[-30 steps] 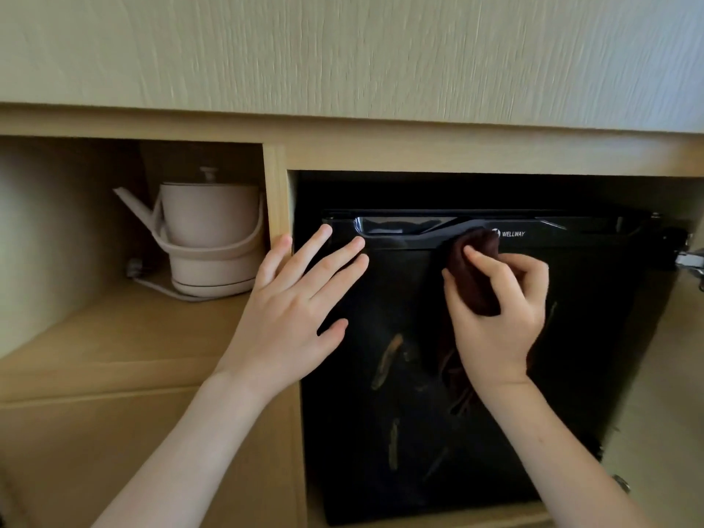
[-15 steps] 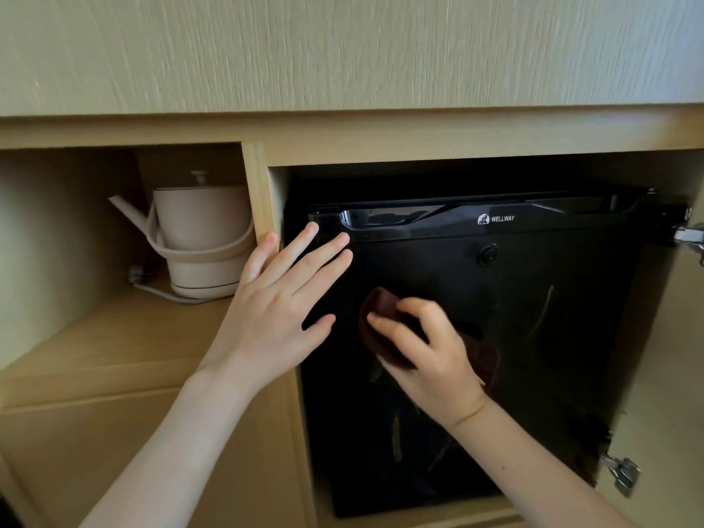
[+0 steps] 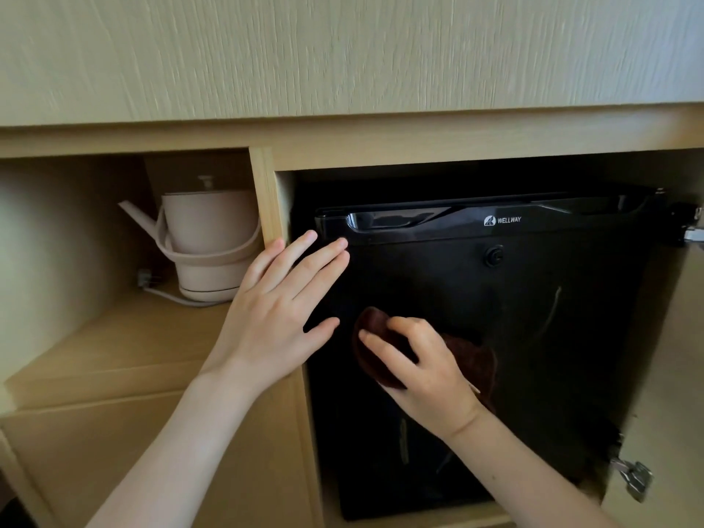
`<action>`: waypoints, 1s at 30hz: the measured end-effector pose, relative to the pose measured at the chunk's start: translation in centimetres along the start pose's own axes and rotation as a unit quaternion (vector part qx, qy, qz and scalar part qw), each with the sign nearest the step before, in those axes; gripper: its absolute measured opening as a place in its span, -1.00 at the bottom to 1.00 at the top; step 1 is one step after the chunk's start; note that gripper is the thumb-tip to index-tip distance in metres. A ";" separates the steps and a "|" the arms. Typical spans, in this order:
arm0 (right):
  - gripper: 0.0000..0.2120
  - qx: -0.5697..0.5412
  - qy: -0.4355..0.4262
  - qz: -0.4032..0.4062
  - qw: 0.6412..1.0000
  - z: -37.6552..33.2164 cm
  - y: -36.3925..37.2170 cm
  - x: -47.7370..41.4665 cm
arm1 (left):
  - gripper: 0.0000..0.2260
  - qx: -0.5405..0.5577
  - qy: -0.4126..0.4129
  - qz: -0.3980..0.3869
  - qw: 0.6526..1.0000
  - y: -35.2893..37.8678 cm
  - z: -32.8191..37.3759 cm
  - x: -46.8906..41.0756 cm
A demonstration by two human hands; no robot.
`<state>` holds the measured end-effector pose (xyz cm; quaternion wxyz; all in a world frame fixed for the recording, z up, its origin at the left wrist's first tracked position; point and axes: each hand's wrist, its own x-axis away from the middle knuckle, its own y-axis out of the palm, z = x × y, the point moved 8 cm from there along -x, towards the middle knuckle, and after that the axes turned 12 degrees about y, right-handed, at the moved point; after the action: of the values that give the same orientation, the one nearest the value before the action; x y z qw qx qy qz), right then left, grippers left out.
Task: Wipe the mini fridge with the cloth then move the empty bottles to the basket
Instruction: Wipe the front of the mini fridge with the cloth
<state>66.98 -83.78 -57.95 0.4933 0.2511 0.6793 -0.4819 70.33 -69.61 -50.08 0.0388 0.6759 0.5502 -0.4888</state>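
The right hand point(image 3: 423, 369) is clamped on a dark brown cloth point(image 3: 384, 346), pressing it flat against the left-middle of the black mini fridge point(image 3: 533, 337) door to wipe it. The left hand point(image 3: 282, 310) lies spread, fingers apart, across the fridge's left edge and the cabinet divider point(image 3: 266, 200), seemingly to steady things. No bottles or basket are visible.

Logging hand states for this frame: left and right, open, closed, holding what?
Left hand: open, fingers spread, flat against the mini fridge door's left edge.
Right hand: closed on the brown cloth, pressing it to the door.
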 end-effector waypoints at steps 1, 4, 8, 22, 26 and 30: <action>-0.70 0.002 -0.003 -0.009 1.000 0.0 -0.1 0.1 | -0.32 0.000 0.002 -0.002 1.000 -0.1 0.0 -0.1; -0.67 -0.053 0.081 0.059 0.994 1.2 -2.5 -2.5 | -0.31 0.004 0.002 -0.002 1.000 -0.4 -0.3 -0.2; -0.66 -0.082 0.134 0.145 0.977 1.6 -4.5 -6.9 | -0.31 0.009 0.004 -0.002 1.000 -0.4 -0.3 0.0; -0.62 -0.049 0.064 0.004 0.997 -0.2 -1.1 -2.3 | -0.30 0.009 -0.004 -0.023 1.000 -0.6 -0.4 0.2; -0.69 -0.077 0.106 0.103 0.986 -0.6 -2.6 -7.0 | -0.27 0.013 -0.004 -0.029 0.999 -0.4 -0.3 0.4; -0.67 -0.075 0.079 0.087 0.990 -2.0 -0.4 -5.6 | -0.26 0.002 -0.006 -0.027 1.000 0.0 -0.4 0.5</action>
<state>67.97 -81.42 -52.62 0.4955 0.3088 0.7258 -0.3638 70.48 -69.00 -50.22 0.0271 0.6582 0.5667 -0.4948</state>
